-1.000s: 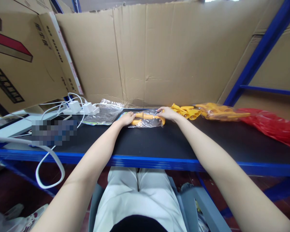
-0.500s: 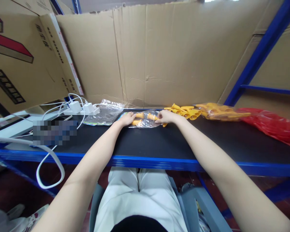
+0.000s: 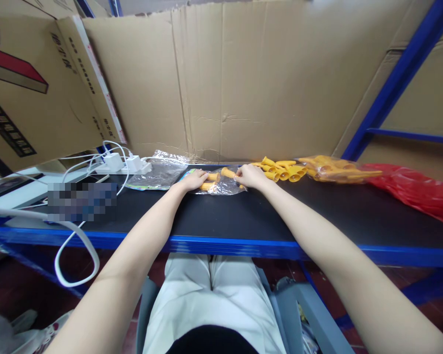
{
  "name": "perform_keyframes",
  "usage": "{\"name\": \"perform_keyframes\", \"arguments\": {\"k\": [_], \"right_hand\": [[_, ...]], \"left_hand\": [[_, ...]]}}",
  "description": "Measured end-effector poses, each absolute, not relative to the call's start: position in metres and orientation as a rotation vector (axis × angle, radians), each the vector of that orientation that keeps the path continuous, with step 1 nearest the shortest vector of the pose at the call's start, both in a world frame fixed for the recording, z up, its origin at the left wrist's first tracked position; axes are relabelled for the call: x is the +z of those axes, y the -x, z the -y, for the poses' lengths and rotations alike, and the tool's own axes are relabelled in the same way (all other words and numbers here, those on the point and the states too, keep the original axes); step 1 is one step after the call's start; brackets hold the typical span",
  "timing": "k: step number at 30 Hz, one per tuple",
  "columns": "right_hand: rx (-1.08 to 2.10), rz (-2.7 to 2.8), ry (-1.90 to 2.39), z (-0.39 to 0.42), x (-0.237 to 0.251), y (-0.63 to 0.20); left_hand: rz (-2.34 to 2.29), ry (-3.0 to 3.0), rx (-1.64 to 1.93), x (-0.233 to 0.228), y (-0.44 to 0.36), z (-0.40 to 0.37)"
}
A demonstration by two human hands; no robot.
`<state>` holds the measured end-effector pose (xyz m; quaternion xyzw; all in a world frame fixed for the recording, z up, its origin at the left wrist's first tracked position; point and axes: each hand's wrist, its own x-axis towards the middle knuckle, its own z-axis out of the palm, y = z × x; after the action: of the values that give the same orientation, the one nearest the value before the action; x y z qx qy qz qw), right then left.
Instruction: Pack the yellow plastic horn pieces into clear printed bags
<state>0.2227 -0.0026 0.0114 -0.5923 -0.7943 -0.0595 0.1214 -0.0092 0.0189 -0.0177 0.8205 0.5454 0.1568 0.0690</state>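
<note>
At mid-bench, far edge, clear bag [image 3: 221,184] lies flat btwn both hands, long axis running L–R. Left hand [image 3: 192,180] rests on its L end, fingers flat, pinning it. Right hand [image 3: 249,176] is at the R end, fingers pinched narrow on an orange piece [image 3: 228,172] at the bag mouth; piece points left, into the bag. Right hand is nearer the loose orange pieces [image 3: 284,170] just beyond it. Vs 0.5 s ago: right hand has shifted slightly back & up; orange piece now sits higher at the bag edge.
</note>
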Motion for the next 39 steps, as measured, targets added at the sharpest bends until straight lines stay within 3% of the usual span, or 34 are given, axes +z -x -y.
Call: {"name": "perform_keyframes", "arguments": {"k": [13,23,28,39], "right_hand": [[0.09,2.48,1.608,0.003,0.016,-0.224],[-0.183,2.424,1.631,0.007,0.014,-0.218],[0.17,2.271,1.509,-0.003,0.007,-0.219],[1.07,1.362,1.463,-0.006,0.007,-0.217]], "left_hand": [[-1.54,-2.524,0.343,-0.014,-0.003,-0.008],[-1.722,-2.333,0.646,-0.021,-0.008,-0.008],[-1.667,-2.391,0.626,-0.021,-0.008,-0.007],[-1.71,-2.375,0.68,-0.029,-0.004,-0.018]]}}
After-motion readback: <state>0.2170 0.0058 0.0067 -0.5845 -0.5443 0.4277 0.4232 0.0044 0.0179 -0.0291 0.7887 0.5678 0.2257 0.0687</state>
